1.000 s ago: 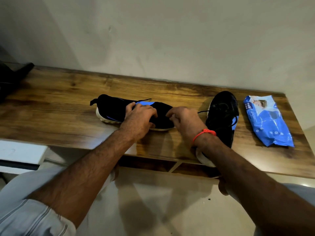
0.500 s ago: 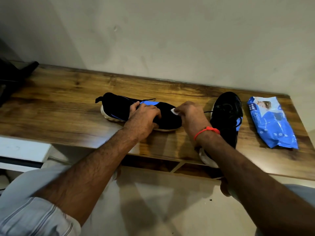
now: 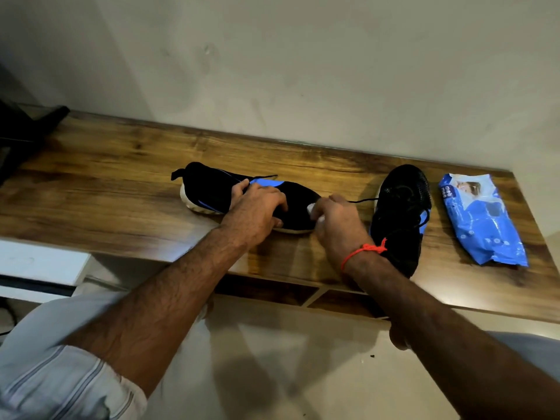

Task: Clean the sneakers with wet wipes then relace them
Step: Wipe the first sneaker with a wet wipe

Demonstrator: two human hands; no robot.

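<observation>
On the wooden tabletop (image 3: 91,189), a black sneaker (image 3: 209,189) with blue accents lies sideways, heel pointing away from the second black sneaker (image 3: 403,207), which stands just beyond its toe with a loose lace (image 3: 362,201) trailing toward it. The left hand (image 3: 256,212) curls its grip over the sideways sneaker's middle, while the right hand (image 3: 339,222) pinches a white wipe (image 3: 312,209) against its toe. The blue wipes pack (image 3: 481,219) lies on the second sneaker's far side, near it.
</observation>
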